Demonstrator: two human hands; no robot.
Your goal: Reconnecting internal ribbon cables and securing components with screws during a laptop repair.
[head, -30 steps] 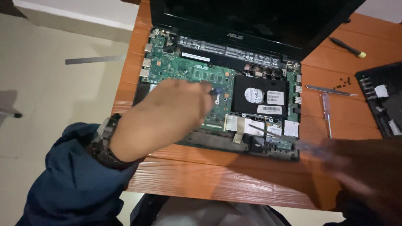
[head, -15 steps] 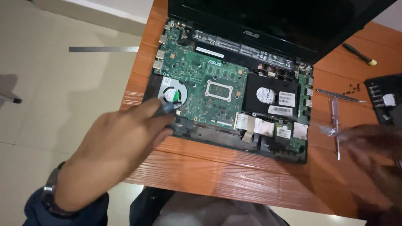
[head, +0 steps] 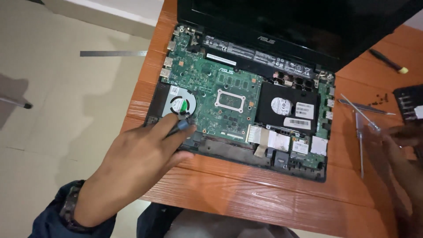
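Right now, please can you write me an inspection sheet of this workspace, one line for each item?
Surface: orange wooden table, grooved planks, bare along the near edge.
Job's things: opened laptop, green mainboard exposed, round cooling fan at its left, black drive at right; small blue-handled tool at the fan.
Clutter: screwdriver, tweezers, loose screws, yellow-tipped black tool.
Grippers: left hand holds the blue-handled tool; right hand blurred at the right edge, grip unclear.
Cables: flat ribbon cable near the front edge.
Surroundings: pale tiled floor, metal ruler lying on it.
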